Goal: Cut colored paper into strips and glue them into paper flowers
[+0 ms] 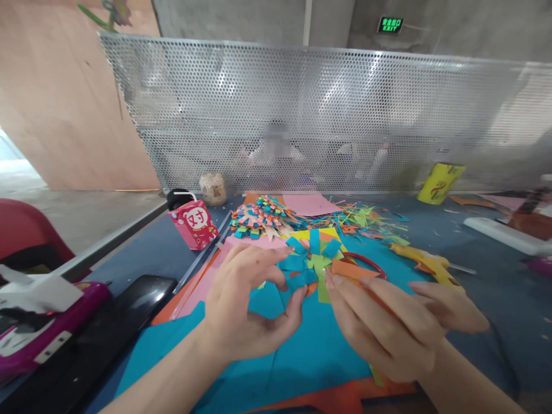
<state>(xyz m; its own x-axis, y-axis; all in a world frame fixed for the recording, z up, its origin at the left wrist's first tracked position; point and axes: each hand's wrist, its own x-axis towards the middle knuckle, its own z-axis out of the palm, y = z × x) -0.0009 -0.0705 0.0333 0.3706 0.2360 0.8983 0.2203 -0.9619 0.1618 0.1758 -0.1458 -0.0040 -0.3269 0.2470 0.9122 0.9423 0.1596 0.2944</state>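
A flower-like paper piece [317,241] of looped blue strips with green paper in its middle is up in front of me. My left hand [245,305] pinches one of its blue loops between thumb and fingers. Against its green strip [319,270] press the closed fingertips of my right hand [383,319]; the exact grip is partly hidden. An orange paper piece [353,268] sticks out by the right fingers, and I cannot tell whether they hold it. Under both hands lie blue paper sheets [297,356].
Behind the hands are a colourful paper-loop cluster [263,217] and paper scraps [362,218]. A yellow glue gun [425,261] lies right. A red drink carton [194,224] and black phone [150,293] are left. A perforated metal screen [276,98] stands at the back; a person is behind it.
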